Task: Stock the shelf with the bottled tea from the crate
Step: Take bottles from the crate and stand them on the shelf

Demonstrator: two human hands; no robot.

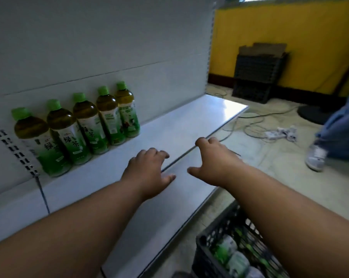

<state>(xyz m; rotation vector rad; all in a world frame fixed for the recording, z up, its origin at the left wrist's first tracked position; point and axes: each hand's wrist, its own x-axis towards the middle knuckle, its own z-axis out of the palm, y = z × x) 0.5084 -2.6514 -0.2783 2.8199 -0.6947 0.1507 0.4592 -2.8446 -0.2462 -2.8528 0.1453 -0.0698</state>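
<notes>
Flanking the white shelf [189, 125]: cables [255, 125], stacked black crates [257, 77], someone's shoe [316, 157].

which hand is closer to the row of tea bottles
Left. The left hand hovers just right of the tea bottles; the right hand is farther right, over the shelf edge.

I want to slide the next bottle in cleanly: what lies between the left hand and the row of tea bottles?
Nothing: in the head view, only bare white shelf separates the left hand from the row of tea bottles.
</notes>
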